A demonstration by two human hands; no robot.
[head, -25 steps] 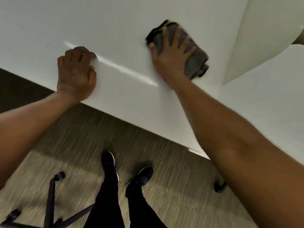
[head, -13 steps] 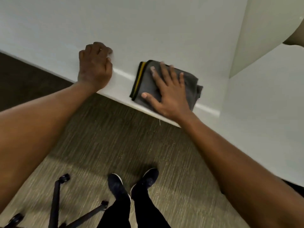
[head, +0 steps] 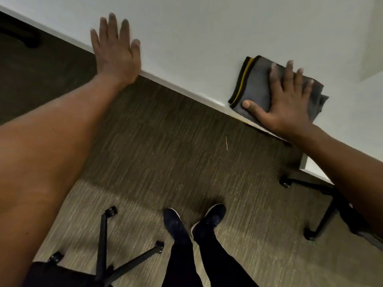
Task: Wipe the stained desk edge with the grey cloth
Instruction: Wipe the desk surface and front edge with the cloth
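The grey cloth (head: pixel 256 83), folded with a black and yellow border, lies on the white desk (head: pixel 196 38) right at its front edge (head: pixel 186 91). My right hand (head: pixel 286 100) presses flat on the cloth, fingers spread, thumb near the desk edge. My left hand (head: pixel 117 50) rests flat and open on the desk at the edge, well to the left of the cloth, holding nothing.
Below the desk is striped carpet with a small stick (head: pixel 226 142) on it. A chair base with castors (head: pixel 107 245) stands at bottom left, another chair base (head: pixel 315 195) at right. My feet (head: pixel 192 224) stand between them. A white partition (head: pixel 373 38) rises at right.
My right hand has slid the cloth from further in on the desk down to its front edge. My left hand has opened from a curled fist to a flat palm.
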